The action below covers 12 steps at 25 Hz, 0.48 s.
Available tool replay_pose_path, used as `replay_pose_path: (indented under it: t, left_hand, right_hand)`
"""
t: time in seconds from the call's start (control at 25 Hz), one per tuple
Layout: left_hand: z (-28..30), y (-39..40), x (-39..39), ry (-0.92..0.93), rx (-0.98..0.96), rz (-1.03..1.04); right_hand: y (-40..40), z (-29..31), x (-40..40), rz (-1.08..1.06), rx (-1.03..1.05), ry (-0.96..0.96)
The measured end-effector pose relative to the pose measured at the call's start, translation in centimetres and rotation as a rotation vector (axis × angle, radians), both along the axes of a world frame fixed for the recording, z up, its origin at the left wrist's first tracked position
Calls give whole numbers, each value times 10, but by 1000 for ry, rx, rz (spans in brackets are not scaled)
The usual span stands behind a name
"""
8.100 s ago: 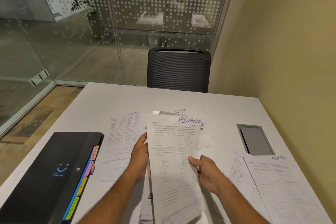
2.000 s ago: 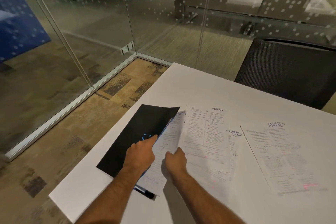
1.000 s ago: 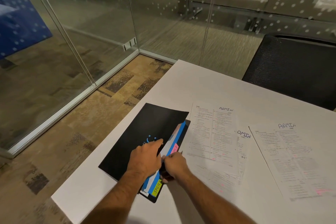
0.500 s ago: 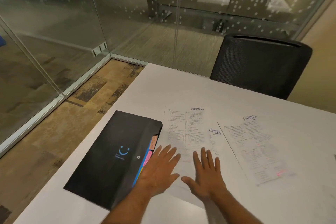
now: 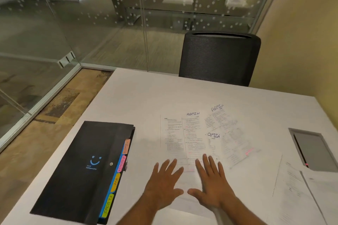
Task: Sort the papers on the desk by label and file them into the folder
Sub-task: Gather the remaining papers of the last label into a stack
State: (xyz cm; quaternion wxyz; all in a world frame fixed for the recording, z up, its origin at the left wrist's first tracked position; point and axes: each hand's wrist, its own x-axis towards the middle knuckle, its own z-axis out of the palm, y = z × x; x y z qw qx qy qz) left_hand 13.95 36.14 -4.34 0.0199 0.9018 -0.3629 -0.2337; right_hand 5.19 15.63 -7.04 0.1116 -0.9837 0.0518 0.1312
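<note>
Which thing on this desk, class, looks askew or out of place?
The ADMIN papers are not squared up: three sheets overlap in a loose fan, and the rightmost lies tilted against the others. The black folder also lies at an angle to the desk edge. Nothing looks spilled or damaged.

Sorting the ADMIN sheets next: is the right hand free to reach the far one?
Probably yes: the right hand is open, holding nothing, and the far ADMIN sheet lies uncovered just beyond it.

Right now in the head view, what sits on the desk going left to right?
Black folder → its coloured tabs → left hand → right hand → recessed cable box. The ADMIN sheets overlap each other and lie under the hands, so they are left out.
</note>
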Motion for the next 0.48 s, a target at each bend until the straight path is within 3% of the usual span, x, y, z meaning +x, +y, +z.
replay_pose_path:
  t: [0.12, 0.24, 0.36, 0.48]
  left_hand:
    - [2, -8, -8, 27, -218, 212]
    - [-1, -25, -7, 34, -422, 642]
    - [-3, -38, 1, 135, -544, 993]
    - [-4, -46, 4, 248, -634, 1156]
  right_hand:
    - [-8, 9, -13, 12, 40, 4]
    - [-7, 29, -14, -63, 98, -54]
    - [-6, 43, -5, -479, 202, -198]
    - [-12, 46, 8, -851, 423, -74]
